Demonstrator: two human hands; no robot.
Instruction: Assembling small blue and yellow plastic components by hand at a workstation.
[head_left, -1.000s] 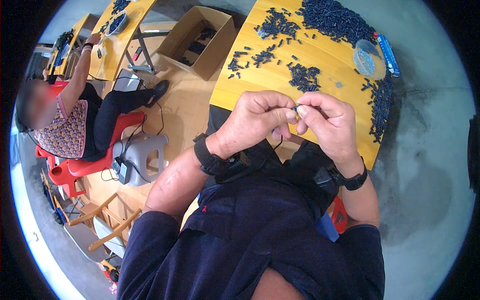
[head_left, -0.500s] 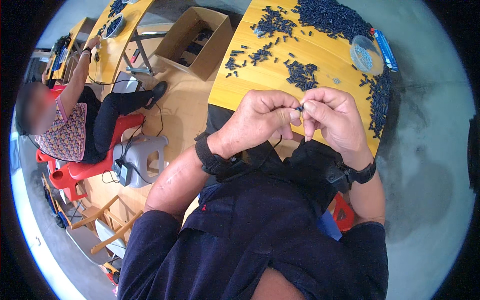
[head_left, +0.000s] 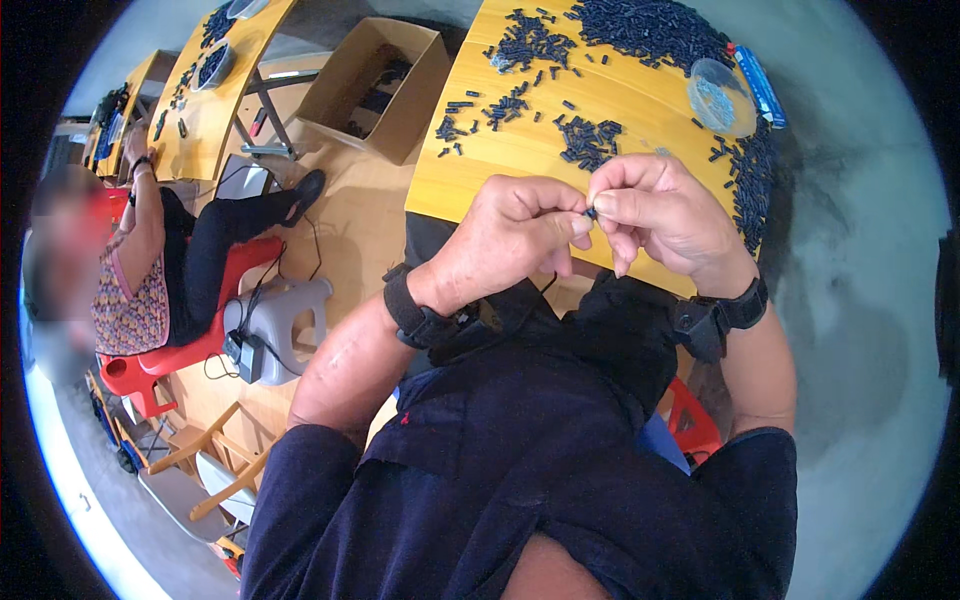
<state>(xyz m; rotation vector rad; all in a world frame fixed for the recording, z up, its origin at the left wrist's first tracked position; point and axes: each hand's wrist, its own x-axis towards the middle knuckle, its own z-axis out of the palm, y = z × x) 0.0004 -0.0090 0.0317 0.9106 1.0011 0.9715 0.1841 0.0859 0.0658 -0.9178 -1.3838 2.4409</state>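
My left hand point(head_left: 522, 225) pinches a small dark cylindrical piece point(head_left: 590, 213) between thumb and forefinger, just off the near edge of the yellow table point(head_left: 455, 180). Thumb and forefinger of my right hand point(head_left: 660, 215) close on the other end of the same piece, so the fingertips nearly meet. Most of the piece is hidden by the fingers. Beyond my hands lies a small pile of short black cylindrical pieces point(head_left: 588, 142). A round clear tub point(head_left: 722, 98) of tiny light-blue parts stands at the right.
A large heap of black pieces point(head_left: 655, 32) covers the far side of the table. A blue box point(head_left: 760, 88) lies by the tub. To the left are an open cardboard box point(head_left: 375, 90), a grey stool point(head_left: 285, 325) and a person point(head_left: 135, 260) seated at another table.
My hands stay together on the small piece, with the right wrist slightly farther right. The view has shifted a little. The seated person's arm has drawn back toward the body.
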